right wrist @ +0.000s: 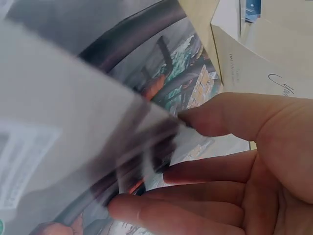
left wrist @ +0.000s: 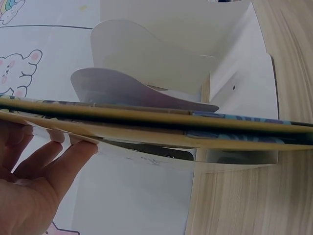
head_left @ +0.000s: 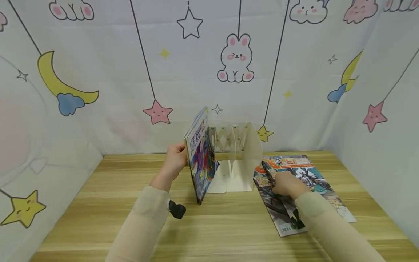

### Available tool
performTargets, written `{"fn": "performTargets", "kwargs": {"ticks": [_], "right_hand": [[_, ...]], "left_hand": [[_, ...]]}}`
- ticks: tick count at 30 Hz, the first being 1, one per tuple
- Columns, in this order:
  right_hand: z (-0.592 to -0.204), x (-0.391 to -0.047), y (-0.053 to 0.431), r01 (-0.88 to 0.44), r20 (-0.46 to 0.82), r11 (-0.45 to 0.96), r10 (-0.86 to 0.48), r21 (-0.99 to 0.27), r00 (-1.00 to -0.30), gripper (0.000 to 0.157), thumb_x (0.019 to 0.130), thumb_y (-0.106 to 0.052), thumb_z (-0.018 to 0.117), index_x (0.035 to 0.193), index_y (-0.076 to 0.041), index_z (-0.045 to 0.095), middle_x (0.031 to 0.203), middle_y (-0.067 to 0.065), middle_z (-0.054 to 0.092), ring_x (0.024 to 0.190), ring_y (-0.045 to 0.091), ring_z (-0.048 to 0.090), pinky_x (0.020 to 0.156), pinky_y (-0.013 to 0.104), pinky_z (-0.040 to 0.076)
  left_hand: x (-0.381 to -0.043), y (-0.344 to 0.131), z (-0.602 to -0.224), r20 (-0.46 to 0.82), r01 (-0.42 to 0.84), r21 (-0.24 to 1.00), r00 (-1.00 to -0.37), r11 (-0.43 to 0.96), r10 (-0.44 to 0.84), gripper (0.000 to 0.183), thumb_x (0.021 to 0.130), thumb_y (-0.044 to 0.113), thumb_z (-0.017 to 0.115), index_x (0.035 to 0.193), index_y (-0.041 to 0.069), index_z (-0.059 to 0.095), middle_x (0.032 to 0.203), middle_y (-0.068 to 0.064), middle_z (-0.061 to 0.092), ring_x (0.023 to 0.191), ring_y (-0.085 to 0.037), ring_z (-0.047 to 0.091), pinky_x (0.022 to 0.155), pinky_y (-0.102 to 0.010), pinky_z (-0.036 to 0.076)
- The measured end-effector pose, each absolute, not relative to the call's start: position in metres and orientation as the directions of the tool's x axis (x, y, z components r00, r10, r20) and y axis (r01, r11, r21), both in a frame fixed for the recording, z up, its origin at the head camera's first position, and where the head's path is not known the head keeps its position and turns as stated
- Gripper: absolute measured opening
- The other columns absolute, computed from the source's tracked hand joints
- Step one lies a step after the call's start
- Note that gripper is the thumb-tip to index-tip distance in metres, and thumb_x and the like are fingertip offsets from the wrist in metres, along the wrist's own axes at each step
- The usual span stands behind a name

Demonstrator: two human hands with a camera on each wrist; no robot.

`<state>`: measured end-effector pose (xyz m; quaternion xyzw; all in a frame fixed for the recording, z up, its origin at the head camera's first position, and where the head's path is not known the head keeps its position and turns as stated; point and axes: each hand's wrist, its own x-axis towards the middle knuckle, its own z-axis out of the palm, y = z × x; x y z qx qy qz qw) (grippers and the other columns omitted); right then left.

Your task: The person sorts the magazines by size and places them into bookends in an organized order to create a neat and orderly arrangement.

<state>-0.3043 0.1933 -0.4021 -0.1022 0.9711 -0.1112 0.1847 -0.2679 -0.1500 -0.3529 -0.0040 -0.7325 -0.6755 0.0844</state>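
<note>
My left hand (head_left: 175, 158) is at the left face of a few upright comic magazines (head_left: 201, 160), its fingertips touching that side near the back. They tilt left, and their edges (left wrist: 146, 117) show a narrow gap between them. The magazines stand at the left part of a cream metal book stand (head_left: 239, 174) with upright dividers. To the right, my right hand (head_left: 289, 183) pinches the left edge of a magazine (head_left: 311, 178) that lies partly over another magazine (head_left: 275, 209). Close up, the thumb and fingers (right wrist: 220, 205) meet at the blurred edge.
Beneath everything is a wood-grain table (head_left: 203, 229). A white cloth backdrop (head_left: 203, 72) with cartoon rabbits and stars rises behind it and along both sides. The stand's right end plate (head_left: 253, 145) rises close to the flat magazines.
</note>
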Motion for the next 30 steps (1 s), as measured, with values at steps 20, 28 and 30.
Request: {"fn": "performTargets", "kwargs": {"ticks": [20, 28, 30], "right_hand": [[-0.396, -0.302, 0.213, -0.076, -0.352, 0.912, -0.232, -0.403, -0.907, 0.012, 0.083, -0.008, 0.056, 0.076, 0.001, 0.055, 0.060, 0.007, 0.053, 0.045, 0.017, 0.057, 0.044, 0.033, 0.052], [-0.395, -0.307, 0.218, -0.095, -0.335, 0.910, -0.243, -0.403, -0.910, 0.024, 0.084, -0.006, 0.057, 0.065, -0.010, 0.042, 0.056, 0.000, 0.040, 0.045, 0.012, 0.045, 0.043, 0.026, 0.043], [-0.396, -0.309, 0.220, -0.084, -0.326, 0.909, -0.231, -0.408, -0.917, 0.022, 0.085, -0.008, 0.057, 0.067, -0.008, 0.044, 0.058, 0.000, 0.040, 0.047, 0.013, 0.043, 0.045, 0.026, 0.040]], "left_hand": [[-0.265, -0.143, -0.353, 0.101, 0.090, 0.990, -0.990, 0.110, -0.096, 0.031, 0.100, 0.020, 0.048, 0.107, -0.004, 0.066, 0.070, 0.002, 0.060, 0.061, -0.009, 0.056, 0.060, -0.028, 0.053], [-0.266, -0.143, -0.352, 0.100, 0.089, 0.990, -0.990, 0.112, -0.096, 0.031, 0.100, 0.020, 0.048, 0.111, -0.001, 0.066, 0.078, -0.003, 0.064, 0.063, -0.009, 0.059, 0.062, -0.029, 0.055], [-0.266, -0.144, -0.353, 0.102, 0.089, 0.989, -0.989, 0.117, -0.105, 0.031, 0.100, 0.020, 0.047, 0.113, -0.001, 0.066, 0.079, -0.004, 0.065, 0.062, -0.009, 0.060, 0.061, -0.028, 0.055]]}}
